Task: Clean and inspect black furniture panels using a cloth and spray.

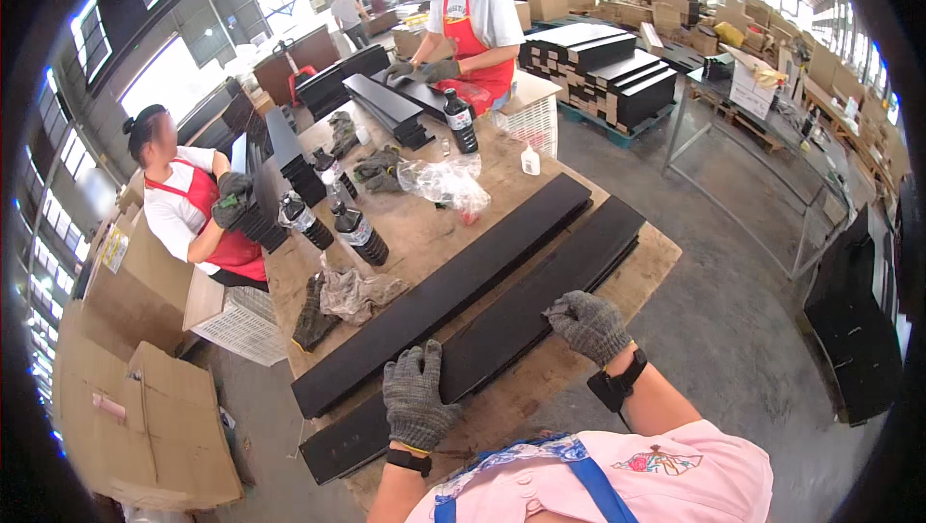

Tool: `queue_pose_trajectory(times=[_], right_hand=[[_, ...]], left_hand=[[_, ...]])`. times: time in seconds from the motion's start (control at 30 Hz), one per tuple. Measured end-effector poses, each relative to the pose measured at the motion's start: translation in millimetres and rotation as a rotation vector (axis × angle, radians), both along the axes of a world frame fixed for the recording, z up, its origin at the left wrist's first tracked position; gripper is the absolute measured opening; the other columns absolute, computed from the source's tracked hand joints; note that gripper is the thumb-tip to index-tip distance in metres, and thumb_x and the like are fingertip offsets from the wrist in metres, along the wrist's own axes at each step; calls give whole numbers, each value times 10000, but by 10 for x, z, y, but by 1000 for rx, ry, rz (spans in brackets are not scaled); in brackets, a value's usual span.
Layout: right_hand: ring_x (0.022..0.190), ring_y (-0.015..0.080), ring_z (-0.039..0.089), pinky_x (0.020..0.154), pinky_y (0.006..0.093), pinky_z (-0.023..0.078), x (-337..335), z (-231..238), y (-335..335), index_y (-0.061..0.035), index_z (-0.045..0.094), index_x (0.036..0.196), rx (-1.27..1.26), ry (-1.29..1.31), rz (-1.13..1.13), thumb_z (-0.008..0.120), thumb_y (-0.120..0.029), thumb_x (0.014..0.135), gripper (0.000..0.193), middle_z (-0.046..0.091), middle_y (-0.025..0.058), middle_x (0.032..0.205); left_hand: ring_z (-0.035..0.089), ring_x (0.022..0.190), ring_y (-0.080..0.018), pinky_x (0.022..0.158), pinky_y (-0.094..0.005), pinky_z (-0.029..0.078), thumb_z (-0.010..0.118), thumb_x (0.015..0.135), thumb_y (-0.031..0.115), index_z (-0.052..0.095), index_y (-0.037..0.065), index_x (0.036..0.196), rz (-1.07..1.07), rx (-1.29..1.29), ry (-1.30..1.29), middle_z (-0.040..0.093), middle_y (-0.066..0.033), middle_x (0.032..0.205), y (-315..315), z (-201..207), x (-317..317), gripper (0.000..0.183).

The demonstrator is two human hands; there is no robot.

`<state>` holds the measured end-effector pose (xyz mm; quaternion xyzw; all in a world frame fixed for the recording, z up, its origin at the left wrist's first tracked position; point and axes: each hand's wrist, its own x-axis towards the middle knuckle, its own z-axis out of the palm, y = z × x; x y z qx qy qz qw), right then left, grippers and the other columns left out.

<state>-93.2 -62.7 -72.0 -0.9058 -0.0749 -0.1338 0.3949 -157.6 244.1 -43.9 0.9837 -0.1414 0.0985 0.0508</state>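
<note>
Two long black flat panels lie side by side on the wooden worktable point(424, 224). My left hand point(417, 396), in a grey knit glove, rests flat on the near edge of the nearer black panel point(502, 325). My right hand point(588, 323), gloved the same way, lies palm down on that panel's edge further right. The farther black panel point(453, 282) lies untouched beside it. Neither hand grips anything.
Several dark bottles point(362, 235), crumpled rags point(352, 293) and a plastic bag point(446, 181) sit mid-table. Two people in red aprons work at the table's left and far end with black panel stacks point(386, 103). Cardboard boxes point(145, 407) stand at left, stacked black panels point(603, 65) behind.
</note>
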Motion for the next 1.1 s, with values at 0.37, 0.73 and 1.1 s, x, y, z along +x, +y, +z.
queue_pose_trajectory(times=[0.37,0.73,1.1], right_hand=[[787,351,662,671,432,528,173,19,-68,-110,646,833,20,-129,26,710,-257,867,164,668,119,830],[711,280,672,662,367,540,-339,-327,1053,-82,678,900,159,-150,190,713,-184,831,127,656,82,742],[773,224,675,682,356,551,-816,-212,1805,-68,685,880,100,-109,9,698,-157,868,91,682,84,808]], left_hand=[[559,1251,-311,1057,-439,446,641,967,203,570,-24,1358,380,-555,-86,610,-183,1350,1296,-8,-430,458],[574,1266,-195,1120,-333,398,554,1034,133,618,-2,1339,307,-1203,366,640,-117,1350,2587,-454,-805,340],[582,1247,-193,1108,-321,405,572,1032,159,658,-8,1281,63,-1358,458,665,-109,1308,2779,-616,-797,312]])
